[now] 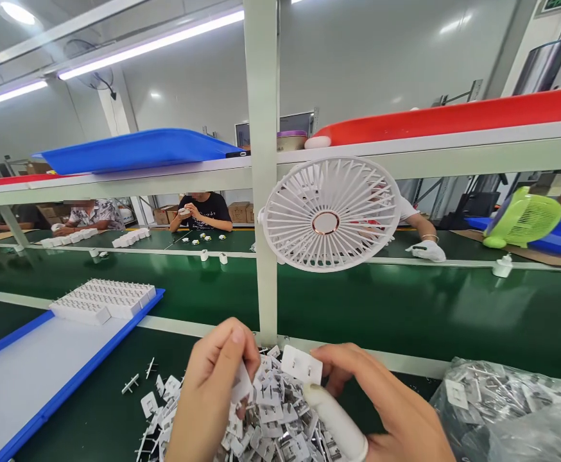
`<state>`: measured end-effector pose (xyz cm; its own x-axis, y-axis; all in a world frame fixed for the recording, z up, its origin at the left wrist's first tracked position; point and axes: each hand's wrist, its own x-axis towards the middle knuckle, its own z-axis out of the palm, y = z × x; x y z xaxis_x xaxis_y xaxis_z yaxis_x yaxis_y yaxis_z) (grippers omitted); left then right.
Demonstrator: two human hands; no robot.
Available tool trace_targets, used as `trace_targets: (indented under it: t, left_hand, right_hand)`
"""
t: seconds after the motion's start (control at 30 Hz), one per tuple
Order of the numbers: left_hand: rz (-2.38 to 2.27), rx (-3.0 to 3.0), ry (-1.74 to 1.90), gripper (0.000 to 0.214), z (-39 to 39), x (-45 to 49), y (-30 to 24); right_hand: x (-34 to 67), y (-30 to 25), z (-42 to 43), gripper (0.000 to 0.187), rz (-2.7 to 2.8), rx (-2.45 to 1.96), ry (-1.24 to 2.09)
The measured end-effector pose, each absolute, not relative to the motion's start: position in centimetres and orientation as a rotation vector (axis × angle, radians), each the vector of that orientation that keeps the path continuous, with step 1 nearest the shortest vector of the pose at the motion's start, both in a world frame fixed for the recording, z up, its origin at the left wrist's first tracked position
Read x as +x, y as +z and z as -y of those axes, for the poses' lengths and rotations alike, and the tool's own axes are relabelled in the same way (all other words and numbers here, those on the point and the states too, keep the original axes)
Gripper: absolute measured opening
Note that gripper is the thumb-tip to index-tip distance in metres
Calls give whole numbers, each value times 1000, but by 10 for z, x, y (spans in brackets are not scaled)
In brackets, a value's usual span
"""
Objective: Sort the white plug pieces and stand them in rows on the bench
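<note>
My left hand (215,385) is closed in a pinch on a small white plastic part (242,385) above a heap of white plastic parts (271,417) on the green bench. My right hand (386,410), with a white finger cot on the thumb, pinches another flat white plastic part (302,364) with two slots and holds it up between the two hands. Both hands hover just over the heap, close together.
A blue-edged tray (44,378) at the left carries rows of assembled white pieces (102,298). A clear bag of parts (506,404) lies at the right. A white fan (331,215) hangs on the frame post (264,192). Across the green conveyor (405,301), other people work.
</note>
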<state>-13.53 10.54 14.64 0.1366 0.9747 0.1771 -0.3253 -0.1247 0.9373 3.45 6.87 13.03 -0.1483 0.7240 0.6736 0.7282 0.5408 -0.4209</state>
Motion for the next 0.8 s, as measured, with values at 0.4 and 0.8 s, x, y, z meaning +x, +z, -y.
trace_targets:
  t: [0.4, 0.8]
  left_hand:
    - [-681, 1057, 1426, 39, -108, -133, 141]
    - [-634, 1203, 1187, 68, -105, -128, 138]
  right_hand:
    - [5, 77, -114, 30, 2166, -1313, 352]
    - [14, 115, -86, 11, 1797, -951, -176]
